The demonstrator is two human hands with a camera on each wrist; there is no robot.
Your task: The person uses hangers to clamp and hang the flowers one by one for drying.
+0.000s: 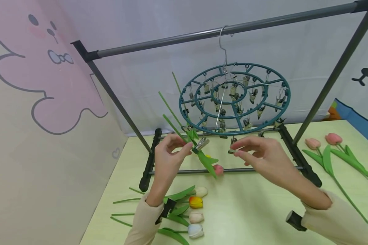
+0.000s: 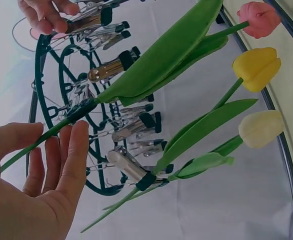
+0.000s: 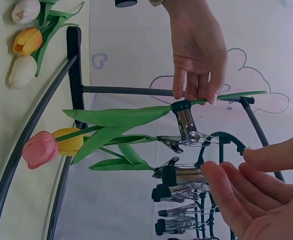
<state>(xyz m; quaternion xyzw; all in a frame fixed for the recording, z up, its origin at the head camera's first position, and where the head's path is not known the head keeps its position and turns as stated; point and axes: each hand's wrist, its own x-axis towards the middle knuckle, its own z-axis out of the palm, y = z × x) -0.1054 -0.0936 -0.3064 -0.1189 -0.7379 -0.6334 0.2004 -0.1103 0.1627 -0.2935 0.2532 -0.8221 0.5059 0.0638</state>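
My left hand (image 1: 169, 160) holds the green stem of a pink tulip (image 2: 259, 20) between thumb and fingers. A metal clip (image 3: 187, 124) with dark tips grips this stem beside the leaves; the flower head hangs downward. My right hand (image 1: 265, 154) is raised at the near rim of a round green clip hanger (image 1: 287, 97), thumb and fingers apart. Its fingertips are close to another metal clip (image 3: 184, 175); whether they touch it is unclear. A yellow tulip (image 2: 256, 69) and a white tulip (image 2: 261, 128) also hang from clips, behind the pink one.
The hanger's hook hangs on the grey bar of a rack (image 1: 162, 43). Several white, orange and pale tulips (image 1: 196, 202) lie on the table at front left. Two pink tulips (image 1: 333, 139) lie at the right. A printed curtain (image 1: 147, 78) covers the back.
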